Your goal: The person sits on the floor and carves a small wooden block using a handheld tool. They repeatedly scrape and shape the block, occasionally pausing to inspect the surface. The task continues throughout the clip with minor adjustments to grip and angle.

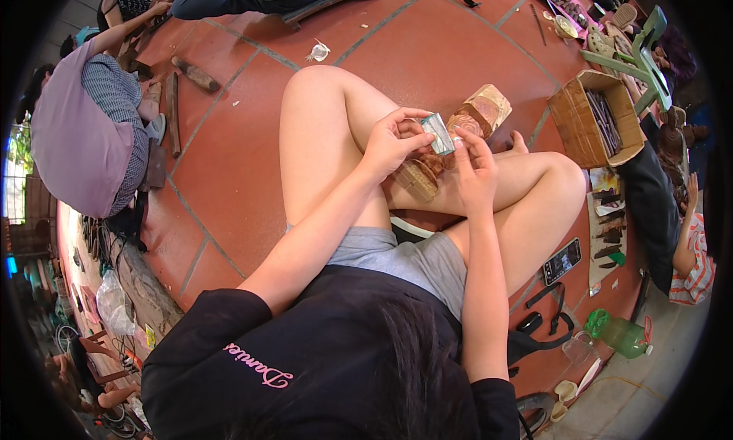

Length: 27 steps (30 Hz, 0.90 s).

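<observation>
In front of my lap, my left hand [393, 143] pinches a small flat rectangular packet [437, 134], silvery white with teal edges, between thumb and fingers. At the packet's right edge, my right hand [477, 167] closes its thumb and forefinger on it; the exact contact is partly hidden. Beneath both hands, a carved wooden block [489, 108] lies between my bent legs. Rounded reddish-brown carving shows in its middle, and its ends are paler, squared wood. The packet and my fingers cover part of the carving.
To the right stand a cardboard box [561, 127] of thin dark tools and a green plastic chair [649, 54]. A phone [562, 262], a row of tools on paper [608, 226] and a green bottle [620, 333] lie nearer. Seated people and wooden pieces [173, 115] are at left.
</observation>
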Each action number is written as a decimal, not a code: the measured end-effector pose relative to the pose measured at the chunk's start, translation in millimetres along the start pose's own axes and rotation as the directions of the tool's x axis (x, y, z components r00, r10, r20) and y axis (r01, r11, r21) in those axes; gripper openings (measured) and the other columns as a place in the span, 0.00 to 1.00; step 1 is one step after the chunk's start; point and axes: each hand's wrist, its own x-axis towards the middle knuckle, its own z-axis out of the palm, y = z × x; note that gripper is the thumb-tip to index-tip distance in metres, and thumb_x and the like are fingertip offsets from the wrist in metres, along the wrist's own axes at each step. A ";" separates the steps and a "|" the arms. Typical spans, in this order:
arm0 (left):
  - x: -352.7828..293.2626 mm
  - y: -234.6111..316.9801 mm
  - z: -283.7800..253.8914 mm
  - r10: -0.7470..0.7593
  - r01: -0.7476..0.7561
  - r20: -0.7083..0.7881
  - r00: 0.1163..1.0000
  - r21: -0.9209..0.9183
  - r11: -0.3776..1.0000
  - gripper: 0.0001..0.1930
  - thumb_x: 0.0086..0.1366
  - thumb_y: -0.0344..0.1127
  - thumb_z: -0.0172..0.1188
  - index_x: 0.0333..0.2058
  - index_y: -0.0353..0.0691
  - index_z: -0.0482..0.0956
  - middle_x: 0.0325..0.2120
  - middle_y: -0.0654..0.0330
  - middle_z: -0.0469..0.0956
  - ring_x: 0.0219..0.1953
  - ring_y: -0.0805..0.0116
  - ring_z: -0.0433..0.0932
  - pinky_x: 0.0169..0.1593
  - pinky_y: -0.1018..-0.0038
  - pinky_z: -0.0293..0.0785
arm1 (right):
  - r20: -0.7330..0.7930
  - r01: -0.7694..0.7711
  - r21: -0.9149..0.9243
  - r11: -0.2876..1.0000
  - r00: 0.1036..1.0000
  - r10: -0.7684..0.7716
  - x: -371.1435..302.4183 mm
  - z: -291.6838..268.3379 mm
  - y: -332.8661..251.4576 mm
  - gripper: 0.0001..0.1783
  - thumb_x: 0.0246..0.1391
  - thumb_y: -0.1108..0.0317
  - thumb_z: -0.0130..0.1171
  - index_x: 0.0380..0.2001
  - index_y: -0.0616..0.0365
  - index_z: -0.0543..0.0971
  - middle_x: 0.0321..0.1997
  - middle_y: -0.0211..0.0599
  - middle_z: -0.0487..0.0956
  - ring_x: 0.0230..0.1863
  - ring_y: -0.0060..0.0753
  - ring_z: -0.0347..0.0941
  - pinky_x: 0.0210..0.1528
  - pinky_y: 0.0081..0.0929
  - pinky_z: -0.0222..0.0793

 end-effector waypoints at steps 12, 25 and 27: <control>-0.1 -3.8 -2.0 0.083 -0.086 0.092 0.992 0.034 0.996 0.27 0.60 0.21 0.69 0.57 0.32 0.71 0.28 0.62 0.81 0.30 0.75 0.81 0.36 0.78 0.80 | -0.005 -0.095 -0.026 0.995 0.995 0.095 1.2 -1.8 4.5 0.11 0.58 0.71 0.68 0.43 0.64 0.84 0.34 0.29 0.83 0.36 0.15 0.75 0.39 0.16 0.71; -1.7 0.9 3.0 -0.050 0.049 0.051 0.997 0.011 0.999 0.20 0.63 0.27 0.69 0.51 0.31 0.75 0.31 0.59 0.83 0.32 0.74 0.83 0.38 0.78 0.82 | -0.026 -0.027 0.132 0.991 0.999 0.030 3.9 -0.5 -2.1 0.21 0.57 0.78 0.67 0.54 0.63 0.79 0.37 0.29 0.82 0.38 0.15 0.75 0.41 0.16 0.71; -0.9 -1.0 2.4 -0.075 0.073 0.033 0.997 0.048 0.996 0.16 0.64 0.30 0.68 0.48 0.31 0.77 0.31 0.58 0.84 0.32 0.74 0.83 0.38 0.78 0.82 | -0.019 0.000 0.103 0.995 1.000 0.002 3.8 -1.5 0.3 0.21 0.57 0.78 0.67 0.54 0.63 0.79 0.36 0.28 0.82 0.37 0.15 0.75 0.40 0.15 0.71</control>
